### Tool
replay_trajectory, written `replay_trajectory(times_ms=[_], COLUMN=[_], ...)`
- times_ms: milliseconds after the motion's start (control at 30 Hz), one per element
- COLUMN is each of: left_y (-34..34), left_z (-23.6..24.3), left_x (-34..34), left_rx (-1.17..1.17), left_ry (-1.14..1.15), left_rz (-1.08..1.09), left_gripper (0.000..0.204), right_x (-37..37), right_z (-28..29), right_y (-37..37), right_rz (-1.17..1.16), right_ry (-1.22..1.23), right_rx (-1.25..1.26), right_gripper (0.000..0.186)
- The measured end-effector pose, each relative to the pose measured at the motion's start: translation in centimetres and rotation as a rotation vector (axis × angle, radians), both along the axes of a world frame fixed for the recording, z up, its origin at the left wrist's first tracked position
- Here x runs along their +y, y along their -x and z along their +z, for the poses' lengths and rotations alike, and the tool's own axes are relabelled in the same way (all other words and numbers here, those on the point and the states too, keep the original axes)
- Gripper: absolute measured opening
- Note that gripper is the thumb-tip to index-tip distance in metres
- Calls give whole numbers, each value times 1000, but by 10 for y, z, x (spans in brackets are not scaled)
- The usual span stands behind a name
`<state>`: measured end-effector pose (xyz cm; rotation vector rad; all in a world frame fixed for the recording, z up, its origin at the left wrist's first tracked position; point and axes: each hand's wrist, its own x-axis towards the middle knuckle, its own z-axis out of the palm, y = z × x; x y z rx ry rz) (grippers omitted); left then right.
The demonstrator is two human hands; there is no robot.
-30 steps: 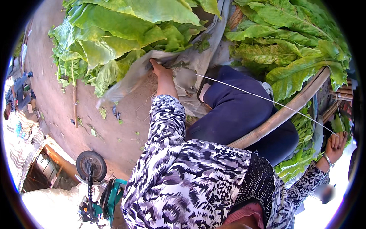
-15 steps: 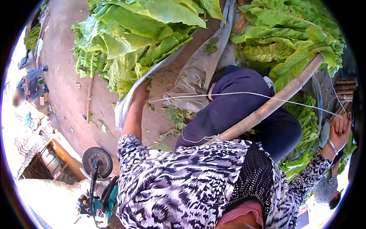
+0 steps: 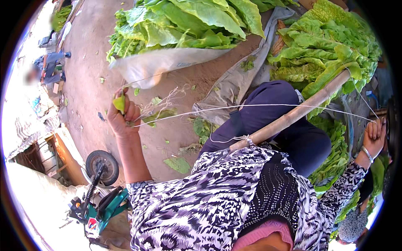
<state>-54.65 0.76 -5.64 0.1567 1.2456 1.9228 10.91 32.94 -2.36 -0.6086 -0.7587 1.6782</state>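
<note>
My left hand point(image 3: 123, 115) is raised over the dirt floor, fingers closed round a white string point(image 3: 251, 104). A small yellow-green leaf piece point(image 3: 119, 103) shows at its fingers, and frayed string ends point(image 3: 165, 102) hang beside it. A thin line or stalk runs from the fingertips past a pale plastic sheet point(image 3: 184, 57). Across my lap the string stretches to my right hand point(image 3: 374, 136), which pinches it at the far right. A bamboo pole point(image 3: 299, 111) slants over my legs, with string tied at its near end and more string at its far tip.
Large green leaves are piled point(image 3: 188, 23) beyond the sheet, and another leaf heap point(image 3: 326, 50) lies to the right. A grey plastic sheet point(image 3: 228, 90) lies by my knee. To the left are a motorbike wheel point(image 3: 102, 167) and a seated person point(image 3: 52, 67); another person is at lower right.
My left hand has come out from beneath the sheet's edge and moved left, now with a leaf piece and frayed string. The sheet has shifted and blurs. My right hand keeps its hold.
</note>
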Motion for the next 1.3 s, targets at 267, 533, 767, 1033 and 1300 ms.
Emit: replay_trajectory(times_ms=[267,533,767,1033,1300], left_y=[47,52,35,66,74], left_z=[-4,-63,-110,-168,-74], left_x=[-88,-265,-339,-350,-379], left_rx=[262,-60,-67,677,867], left_ry=[778,1063,1181,1268,2022], left_rz=[-56,-63,212,504,1074], left_gripper=[20,13,14,25,43], right_x=[36,53,113,225,246], right_z=[-35,-43,-48,-43,-33], right_y=[14,92,73,-104,-101], right_rz=[78,313,216,-488,-193], right_ry=[24,-9,1,90,35], right_rx=[32,-142,-47,-260,-195], right_gripper=[22,26,26,17,12])
